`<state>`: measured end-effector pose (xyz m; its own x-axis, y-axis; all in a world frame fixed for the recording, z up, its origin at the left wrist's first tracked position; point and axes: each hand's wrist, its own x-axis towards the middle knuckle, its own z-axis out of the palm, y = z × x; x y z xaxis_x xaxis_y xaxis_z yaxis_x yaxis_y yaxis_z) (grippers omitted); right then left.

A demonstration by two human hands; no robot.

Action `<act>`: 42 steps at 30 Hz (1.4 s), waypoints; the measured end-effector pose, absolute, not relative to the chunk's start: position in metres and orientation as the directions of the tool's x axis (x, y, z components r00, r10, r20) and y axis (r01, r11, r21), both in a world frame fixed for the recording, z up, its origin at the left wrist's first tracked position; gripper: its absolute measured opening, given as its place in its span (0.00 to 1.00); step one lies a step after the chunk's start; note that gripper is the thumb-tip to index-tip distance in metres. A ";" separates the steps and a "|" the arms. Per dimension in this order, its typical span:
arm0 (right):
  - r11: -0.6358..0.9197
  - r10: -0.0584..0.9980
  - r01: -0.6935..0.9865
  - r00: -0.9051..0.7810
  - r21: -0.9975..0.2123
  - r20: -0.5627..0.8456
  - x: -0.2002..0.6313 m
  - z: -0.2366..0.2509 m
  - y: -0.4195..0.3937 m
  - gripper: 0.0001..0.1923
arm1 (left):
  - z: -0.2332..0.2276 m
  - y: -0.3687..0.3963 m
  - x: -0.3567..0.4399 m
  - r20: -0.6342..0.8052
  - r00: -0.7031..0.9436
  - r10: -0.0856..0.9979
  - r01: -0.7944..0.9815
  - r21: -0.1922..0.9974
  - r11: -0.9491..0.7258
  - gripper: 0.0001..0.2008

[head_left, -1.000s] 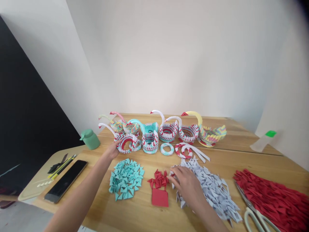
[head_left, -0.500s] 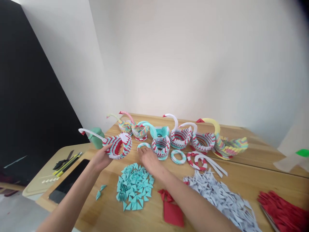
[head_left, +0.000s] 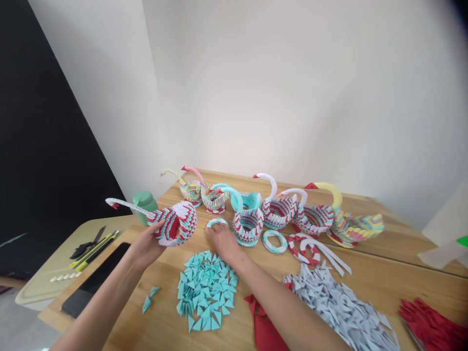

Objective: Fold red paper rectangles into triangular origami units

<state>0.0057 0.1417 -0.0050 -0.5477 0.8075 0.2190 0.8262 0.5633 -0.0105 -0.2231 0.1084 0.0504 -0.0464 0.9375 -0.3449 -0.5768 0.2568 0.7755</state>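
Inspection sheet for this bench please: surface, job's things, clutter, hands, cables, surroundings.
Surface: light wooden table, strewn with paper parts.
Job's things: red, white and teal folded-paper swan, tilted, neck pointing left; small teal-and-white paper ring flat on the table.
Clutter: pile of teal folded triangles; pile of white folded triangles; row of paper swans; red paper strips; green lidded bottle; black phone.
Hands: left hand holds the swan; right hand has its fingertips at the ring, grip not clear.
Cables: nothing seen.
Surroundings: white wall, dark panel at left.
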 end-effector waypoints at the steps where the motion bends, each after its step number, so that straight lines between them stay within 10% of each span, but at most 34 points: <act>1: 0.566 0.805 0.824 -0.548 -0.018 0.227 0.006 -0.003 0.139 0.15 | 0.051 0.110 -0.219 -0.339 -0.031 0.940 -0.579 0.773 0.260 0.11; 7: 0.627 0.762 0.774 -0.584 -0.091 0.281 0.039 0.020 0.095 0.16 | 0.048 0.128 -0.184 -0.346 0.088 0.934 -0.612 0.721 0.325 0.11; 12: 0.455 0.889 0.729 -0.405 -0.511 0.215 0.075 0.023 0.066 0.17 | 0.038 0.150 -0.153 -0.315 0.115 0.942 -0.599 0.734 0.319 0.08; 18: 0.375 0.909 0.626 -0.393 -0.684 0.138 0.091 0.016 0.058 0.19 | 0.029 0.173 -0.135 -0.290 0.064 0.955 -0.602 0.752 0.268 0.07; 42: 0.153 0.977 0.554 -0.209 -0.818 0.041 0.183 0.030 0.046 0.21 | 0.001 0.194 -0.111 -0.303 -0.025 0.953 -0.536 0.809 0.243 0.05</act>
<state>0.1832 0.0461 0.0300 -0.2092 0.9770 0.0412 0.5538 0.1532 -0.8184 -0.1106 0.1940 0.0013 -0.0251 0.9528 -0.3026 -0.5361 0.2426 0.8085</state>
